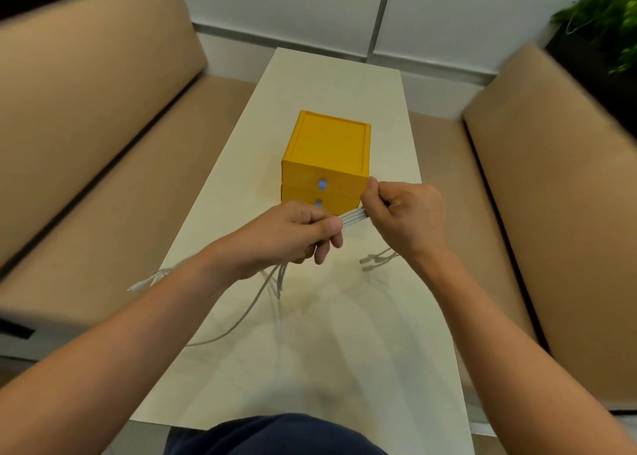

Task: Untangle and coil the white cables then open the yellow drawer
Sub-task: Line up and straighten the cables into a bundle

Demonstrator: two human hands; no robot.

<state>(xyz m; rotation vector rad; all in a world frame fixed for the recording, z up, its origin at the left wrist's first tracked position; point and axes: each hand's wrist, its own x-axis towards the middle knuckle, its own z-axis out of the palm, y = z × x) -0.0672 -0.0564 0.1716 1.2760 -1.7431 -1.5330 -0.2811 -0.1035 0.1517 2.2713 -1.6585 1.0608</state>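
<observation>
Cables (351,218) are held as a flat bundle of several strands, drawn taut between both hands above the table (344,85), just in front of the yellow box (327,144). The left hand (293,234) is closed round one end of the bundle with the thumb pressed on top; the right hand (403,216) is clenched on the other end. Loose tails are seen hanging from under the left hand to the table, and one plug (138,285) lies past the left table edge, over the bench (86,213). More strands trail below the right wrist, too blurred to be counted. Both drawers (344,184) appear shut, blue pulls (322,185) showing. Coiling is judged unfinished. Several risks are noted. If the bundle is pulled harder, any crossing left in the hanging tails could be drawn into a tight knot. The overhanging plug could be caught on the table edge when slack is taken up, and strands jerked from the grip. The right hand appears close to the box corner, so the box could be knocked or pushed. If either grip is relaxed, the gathered strands are likely to spring apart.
</observation>
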